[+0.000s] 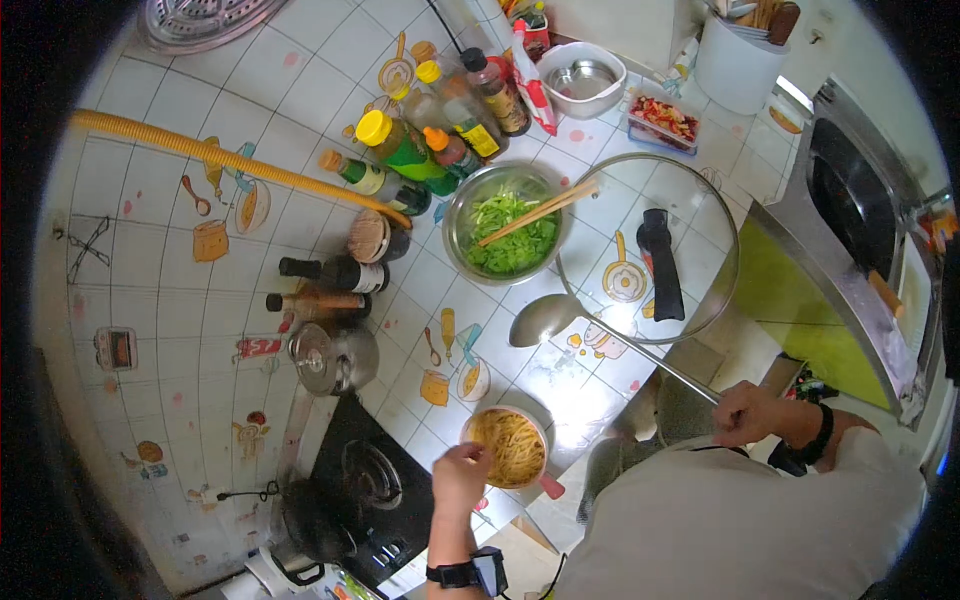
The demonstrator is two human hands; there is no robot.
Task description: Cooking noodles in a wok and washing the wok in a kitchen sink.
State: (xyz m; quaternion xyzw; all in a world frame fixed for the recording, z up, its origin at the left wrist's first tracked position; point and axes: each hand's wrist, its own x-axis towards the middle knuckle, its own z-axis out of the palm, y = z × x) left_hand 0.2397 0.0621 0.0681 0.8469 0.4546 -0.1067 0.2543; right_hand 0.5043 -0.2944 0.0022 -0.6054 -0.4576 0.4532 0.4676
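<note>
My right hand (741,414) grips the handle end of a metal ladle (544,319), whose bowl lies over the tiled counter beside the glass lid. My left hand (461,469) is at the left rim of a bowl of noodles (514,444) with a pink handle; its fingers are bent together over the edge, and whether they pinch anything cannot be seen. A metal bowl of chopped greens (502,225) stands farther back, with wooden chopsticks (536,214) resting across it. The glass lid (697,187) with a black handle lies to its right.
Several sauce bottles (405,154) line the wall. A lidded metal pot (337,358) stands near the black gas stove (375,480), left of the noodles. A white dish (581,81) and a plastic box of red food (664,120) are at the back; a sink (855,195) is at right.
</note>
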